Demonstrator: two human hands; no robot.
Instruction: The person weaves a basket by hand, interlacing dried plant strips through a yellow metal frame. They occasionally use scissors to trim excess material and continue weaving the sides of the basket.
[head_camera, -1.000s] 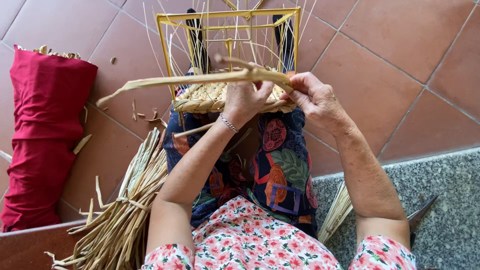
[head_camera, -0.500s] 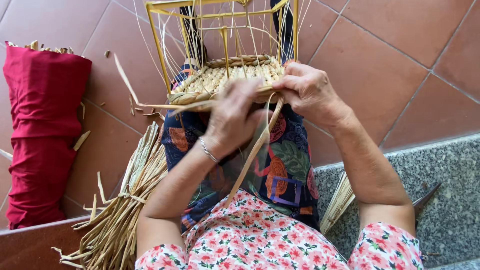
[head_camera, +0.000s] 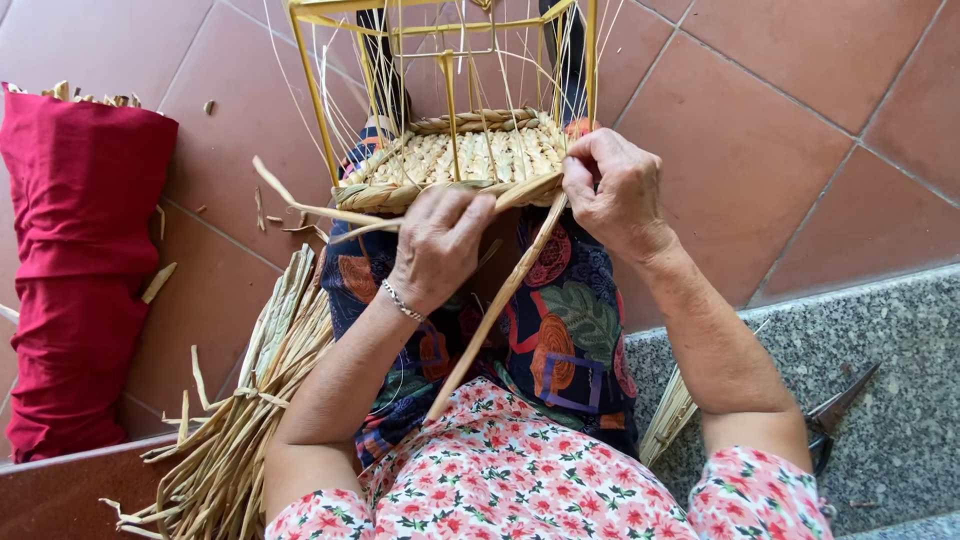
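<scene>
A partly woven straw basket with a flat plaited base and upright yellow stakes is shown resting on the lap, against a dark apron printed with orange and green leaves. The left hand is laid over the near rim of the basket, its fingers curled and pressed together around a pale flat straw strand that juts out to the left. The right hand is held at the right rim, its fingers pinched on a long tan reed strip, which slants down across the apron toward the floral dress. A loose bundle of dried straw is seen on the terracotta tiled floor beside the left arm. A red cloth bundle lies farther left. Dark-handled scissors lie on a grey speckled stone step near the right elbow.
</scene>
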